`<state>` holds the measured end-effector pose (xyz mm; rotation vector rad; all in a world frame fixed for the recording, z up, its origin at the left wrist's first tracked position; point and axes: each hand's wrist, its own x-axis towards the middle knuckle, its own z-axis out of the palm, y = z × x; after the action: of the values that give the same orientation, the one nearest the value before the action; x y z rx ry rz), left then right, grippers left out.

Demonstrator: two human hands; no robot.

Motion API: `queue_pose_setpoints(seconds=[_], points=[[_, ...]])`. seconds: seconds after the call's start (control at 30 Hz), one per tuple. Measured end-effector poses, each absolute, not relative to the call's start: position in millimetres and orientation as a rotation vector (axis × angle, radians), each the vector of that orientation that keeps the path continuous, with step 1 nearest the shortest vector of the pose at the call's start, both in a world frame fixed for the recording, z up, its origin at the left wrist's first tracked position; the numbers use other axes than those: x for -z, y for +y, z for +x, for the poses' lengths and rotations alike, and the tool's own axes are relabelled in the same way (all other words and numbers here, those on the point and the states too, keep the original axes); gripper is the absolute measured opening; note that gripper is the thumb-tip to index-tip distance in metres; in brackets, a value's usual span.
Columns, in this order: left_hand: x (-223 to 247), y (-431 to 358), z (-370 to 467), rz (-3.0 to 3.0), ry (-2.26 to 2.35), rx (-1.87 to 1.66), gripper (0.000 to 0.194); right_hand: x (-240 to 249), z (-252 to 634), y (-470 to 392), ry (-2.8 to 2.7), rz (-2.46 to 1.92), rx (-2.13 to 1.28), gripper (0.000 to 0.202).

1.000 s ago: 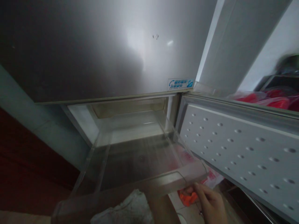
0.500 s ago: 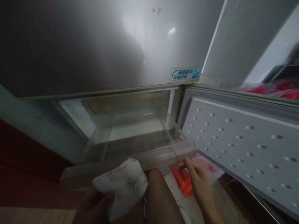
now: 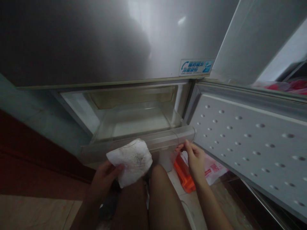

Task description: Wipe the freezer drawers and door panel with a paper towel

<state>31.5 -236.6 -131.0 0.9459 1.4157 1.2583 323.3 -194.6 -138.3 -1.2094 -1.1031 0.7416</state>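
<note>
My left hand is closed on a white cloth with dark smudges across its middle. The cloth overlaps the left part of a clear plastic drawer, which sticks partly out of the fridge's lower compartment. At the drawer's lower front edge, near its right end, my right hand has its thumb and fingers closed on the rim. The fingertips under that rim are partly hidden. Nothing shows inside the drawer.
The fridge's lower door stands swung out to the right. Above is the grey upper door with a blue-lettered sticker. On the floor lie an orange plastic item and a pink printed bag. Dark red wood is at left.
The drawer has slid inward, away from me, with both hands moving forward alongside it. My left hand still has the cloth. The view has tilted slightly downward.
</note>
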Motion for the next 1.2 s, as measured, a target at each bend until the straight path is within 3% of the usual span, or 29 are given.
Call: queue_pose_setpoints(seconds=[0.27,0.57,0.83,1.0,1.2], points=[[129,-204,29,1.030,1.329,-1.334,0.059,144,315,-171,-1.096,-1.115,-0.762,0.042],[134,-176,43,1.058,1.107,-1.437,0.046,156,309,-130,-1.127,-0.985,-0.683,0.030],[117,-161,45,0.955,1.089,-1.503,0.052,159,305,-118,-1.147,-0.965,-0.744,0.029],[120,-170,46,0.901,1.075,-1.463,0.049,177,288,-140,-1.055,-0.994,-0.810,0.030],[139,-205,68,0.727,1.096,-1.407,0.051,233,219,-216,-1.062,-1.068,-1.066,0.032]])
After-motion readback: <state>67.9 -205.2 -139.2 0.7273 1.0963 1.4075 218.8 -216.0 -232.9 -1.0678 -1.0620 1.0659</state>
